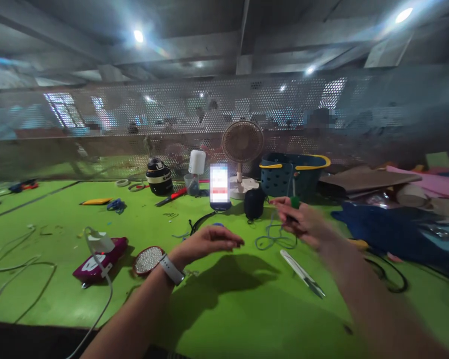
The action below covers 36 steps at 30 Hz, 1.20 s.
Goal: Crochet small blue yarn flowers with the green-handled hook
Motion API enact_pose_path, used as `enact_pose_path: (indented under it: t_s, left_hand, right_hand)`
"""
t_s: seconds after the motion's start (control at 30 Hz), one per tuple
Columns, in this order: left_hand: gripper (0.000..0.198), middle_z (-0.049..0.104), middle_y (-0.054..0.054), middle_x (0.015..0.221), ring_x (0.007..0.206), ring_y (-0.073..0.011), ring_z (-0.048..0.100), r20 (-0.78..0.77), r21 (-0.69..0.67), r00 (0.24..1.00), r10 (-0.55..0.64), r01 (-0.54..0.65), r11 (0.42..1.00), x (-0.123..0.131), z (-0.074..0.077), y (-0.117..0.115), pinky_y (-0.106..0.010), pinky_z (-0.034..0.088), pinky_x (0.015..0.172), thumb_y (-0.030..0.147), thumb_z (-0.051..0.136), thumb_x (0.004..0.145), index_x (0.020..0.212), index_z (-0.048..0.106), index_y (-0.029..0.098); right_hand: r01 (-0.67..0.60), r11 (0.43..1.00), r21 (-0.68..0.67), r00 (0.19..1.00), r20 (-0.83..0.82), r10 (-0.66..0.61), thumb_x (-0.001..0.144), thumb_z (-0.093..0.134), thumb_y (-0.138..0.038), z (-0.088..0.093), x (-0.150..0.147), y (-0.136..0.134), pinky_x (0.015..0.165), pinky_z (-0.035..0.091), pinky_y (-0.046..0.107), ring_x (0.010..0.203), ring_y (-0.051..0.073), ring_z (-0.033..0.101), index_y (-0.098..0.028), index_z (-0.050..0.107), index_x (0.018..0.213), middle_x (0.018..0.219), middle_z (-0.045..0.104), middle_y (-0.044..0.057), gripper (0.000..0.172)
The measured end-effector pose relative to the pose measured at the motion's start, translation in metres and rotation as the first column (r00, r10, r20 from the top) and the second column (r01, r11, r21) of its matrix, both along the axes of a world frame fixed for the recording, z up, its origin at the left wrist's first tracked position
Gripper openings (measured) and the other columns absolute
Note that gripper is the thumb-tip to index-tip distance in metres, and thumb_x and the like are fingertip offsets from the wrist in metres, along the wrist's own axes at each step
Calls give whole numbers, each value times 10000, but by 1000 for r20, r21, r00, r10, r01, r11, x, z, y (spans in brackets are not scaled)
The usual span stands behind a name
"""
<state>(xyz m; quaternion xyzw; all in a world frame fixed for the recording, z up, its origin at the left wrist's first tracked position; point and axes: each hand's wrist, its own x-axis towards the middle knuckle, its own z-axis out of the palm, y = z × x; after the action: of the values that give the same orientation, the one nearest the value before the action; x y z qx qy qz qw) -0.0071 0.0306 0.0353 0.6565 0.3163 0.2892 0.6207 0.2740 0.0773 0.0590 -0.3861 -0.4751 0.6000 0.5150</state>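
Note:
My right hand (pixel 299 219) is closed around a green-handled tool (pixel 295 202) whose thin metal shaft points upward; its exact kind is unclear. Thumb and forefinger of that hand come together beside a black thread spool (pixel 254 203). Below them, a loose grey-blue cord (pixel 275 243) lies in loops on the green table (pixel 224 309). My left hand (pixel 211 240), with a white watch at the wrist, hovers over the table, fingers stretched out and nothing visible in them. Between my forearms lie white-handled thread snips (pixel 303 274), nearer the right one.
A lit phone (pixel 219 184) stands before a small fan (pixel 242 144). Right of it are a dark basket (pixel 295 174) and blue cloth (pixel 392 237). To the left lie a bead dish (pixel 148 261), a purple power bank (pixel 101 262) with a cable, and a yellow cutter (pixel 96 202).

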Motion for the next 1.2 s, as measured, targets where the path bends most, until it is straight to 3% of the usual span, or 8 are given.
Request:
enact_pose_path:
  t_s: [0.1,0.17,0.3,0.43,0.7,0.83,0.97,1.2]
  left_hand:
    - [178,723,-63,765,693,-137,610,165,59,882,442,-456,888,8,-4,4,-261,480,709,309,768,748,682,739,146]
    - [149,704,-38,735,660,-119,577,221,43,821,526,-547,836,13,-7,5,-240,457,684,309,750,770,745,752,162]
    - [297,725,-47,960,910,-162,628,251,-41,906,340,-341,939,25,-10,-2,-289,470,838,226,797,722,1014,741,225]
    - [243,724,-64,950,907,-159,650,220,-106,961,168,-148,983,30,-18,-6,-328,477,897,243,794,733,960,737,181]
    - [270,694,-27,775,689,-127,664,209,-245,957,202,-148,958,18,-26,-1,-273,550,676,339,809,710,811,655,142]
    - [306,666,2,650,470,-73,586,159,-251,963,216,-172,953,16,-21,-1,-157,401,411,395,779,737,812,614,149]
    - [335,620,27,549,384,-31,499,199,-238,958,204,-155,959,13,-19,2,-133,306,363,410,785,727,720,583,142]
    - [395,613,36,562,399,-31,494,241,-211,948,209,-159,964,16,-17,2,-147,324,387,452,805,686,725,578,132]
  right_hand:
    - [-225,972,-64,961,152,232,735,783,-376,-6,-23,-15,363,131,175,373,15,261,-189,632,1017,583,542,-64,371]
    - [-296,953,-69,929,213,304,753,767,-406,-7,-36,-23,372,144,176,381,16,284,-187,639,1026,600,570,-53,373]
    - [-348,935,-66,900,254,353,773,748,-409,-10,-47,-29,363,135,193,370,17,282,-200,649,1012,618,594,-43,332]
    - [-335,936,-106,909,223,351,759,754,-410,-15,-50,-27,370,137,198,361,11,267,-197,647,980,606,582,-47,325]
    - [-259,960,-108,949,154,274,696,798,-394,-14,-51,-24,370,104,213,354,2,236,-170,648,870,598,607,-20,320]
    - [-261,956,-132,947,157,280,684,811,-400,-15,-50,-22,369,88,206,353,6,238,-169,658,853,524,543,-46,325]
    - [-292,945,-148,923,214,319,725,779,-402,-13,-48,-26,363,116,196,356,23,227,-161,692,827,416,389,-92,276]
    - [-596,785,-170,737,273,619,669,818,-398,-19,-45,-33,366,217,199,379,23,343,-138,748,914,550,512,-60,364]
